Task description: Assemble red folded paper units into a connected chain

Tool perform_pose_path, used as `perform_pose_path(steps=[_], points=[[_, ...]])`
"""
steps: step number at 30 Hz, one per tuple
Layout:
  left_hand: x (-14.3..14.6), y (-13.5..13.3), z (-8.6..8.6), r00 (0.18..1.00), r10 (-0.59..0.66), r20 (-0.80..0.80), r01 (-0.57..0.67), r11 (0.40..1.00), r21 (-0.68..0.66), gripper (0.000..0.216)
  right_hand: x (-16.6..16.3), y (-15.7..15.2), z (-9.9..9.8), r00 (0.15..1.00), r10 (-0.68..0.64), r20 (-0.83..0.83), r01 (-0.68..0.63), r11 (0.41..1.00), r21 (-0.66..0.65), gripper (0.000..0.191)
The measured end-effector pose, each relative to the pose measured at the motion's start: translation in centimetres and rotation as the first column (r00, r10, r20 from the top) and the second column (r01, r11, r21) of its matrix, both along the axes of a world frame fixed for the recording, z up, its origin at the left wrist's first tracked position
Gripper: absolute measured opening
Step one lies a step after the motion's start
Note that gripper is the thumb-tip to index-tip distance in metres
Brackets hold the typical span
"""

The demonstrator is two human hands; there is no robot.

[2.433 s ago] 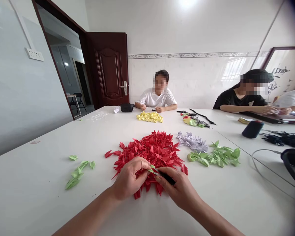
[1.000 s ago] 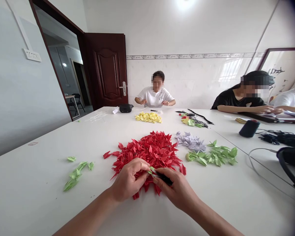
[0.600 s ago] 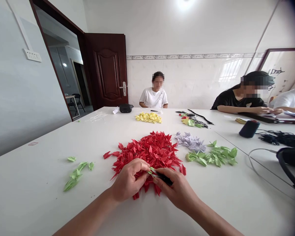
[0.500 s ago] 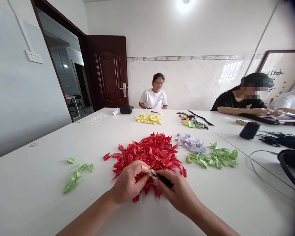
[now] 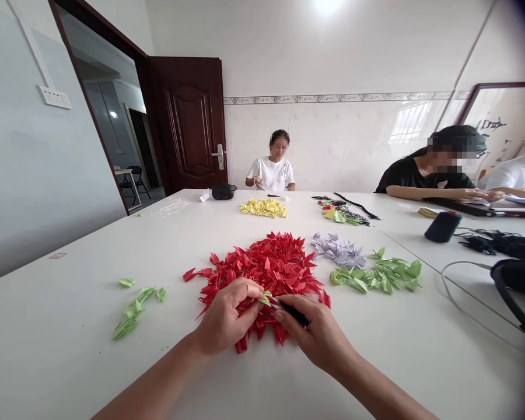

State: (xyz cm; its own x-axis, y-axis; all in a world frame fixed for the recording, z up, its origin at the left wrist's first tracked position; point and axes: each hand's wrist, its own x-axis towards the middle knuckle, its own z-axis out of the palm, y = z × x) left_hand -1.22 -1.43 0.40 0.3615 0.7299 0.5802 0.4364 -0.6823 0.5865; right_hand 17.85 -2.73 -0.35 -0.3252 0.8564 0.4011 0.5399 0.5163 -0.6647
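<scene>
My left hand [image 5: 233, 315] pinches a small light-green folded-paper piece [image 5: 266, 298] over the front of a heap of red folded-paper pieces [image 5: 271, 262]. In my right hand [image 5: 312, 326] is a black-handled tool [image 5: 294, 312] with a thin metal tip. That tip is at the green piece; whether it touches or goes inside, I cannot tell. Most of the tool is hidden by my fingers. Off to the left lie several green folded pieces [image 5: 133, 312]. More green pieces [image 5: 389, 274] and a pile of pale lilac ones [image 5: 339, 251] are on the right.
On the white table [image 5: 70, 338] are yellow folded pieces [image 5: 263, 208], a black case [image 5: 223, 191], strung paper pieces with black cord [image 5: 341, 213], and a dark thread spool [image 5: 443, 226]. A cable [image 5: 459, 303] curves at right. Across the table sits a person [image 5: 271, 172]; others sit at right.
The green piece now shows more openly between my fingers, with the tool tip slightly farther back from it. The person opposite has raised a hand with white string.
</scene>
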Motion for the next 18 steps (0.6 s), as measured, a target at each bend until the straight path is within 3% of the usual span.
perform_pose_path(steps=[18], points=[[0.04, -0.2, -0.11, 0.999, -0.049, -0.011, 0.049, 0.999, -0.013, 0.01, -0.11, 0.11, 0.08, 1.0, 0.028, 0.013, -0.028, 1.0, -0.009, 0.025]])
